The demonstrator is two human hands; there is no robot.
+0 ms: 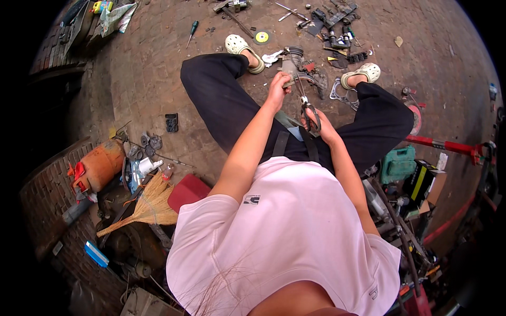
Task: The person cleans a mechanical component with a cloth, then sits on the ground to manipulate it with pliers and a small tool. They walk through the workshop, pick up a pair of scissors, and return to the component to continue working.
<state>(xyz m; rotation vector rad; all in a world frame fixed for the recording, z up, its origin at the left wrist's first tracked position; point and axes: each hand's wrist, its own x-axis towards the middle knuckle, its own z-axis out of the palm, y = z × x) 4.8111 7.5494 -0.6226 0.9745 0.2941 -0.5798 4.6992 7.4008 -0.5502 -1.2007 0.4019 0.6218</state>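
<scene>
Single view: left fisheye of a head-worn pair, upright, pitched steeply down and slightly forward. Pale pink shirt [295, 221] nearest, filling the lower middle; hands [276, 94] farther out, above centre. Brick floor [153, 68] spreads beyond and to both sides, bending toward the rim.

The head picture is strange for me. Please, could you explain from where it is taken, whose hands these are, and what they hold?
This is a person working bare-handed, not a machine. A wide fisheye camera worn on the head looks down, so straight edges bend and the wearer's pink shirt looks large. The right hand holds a plier-like tool; the left hand is at a greyish metal part, its exact grip unclear. On the brick ground lie a screwdriver and a yellow disc.
</scene>
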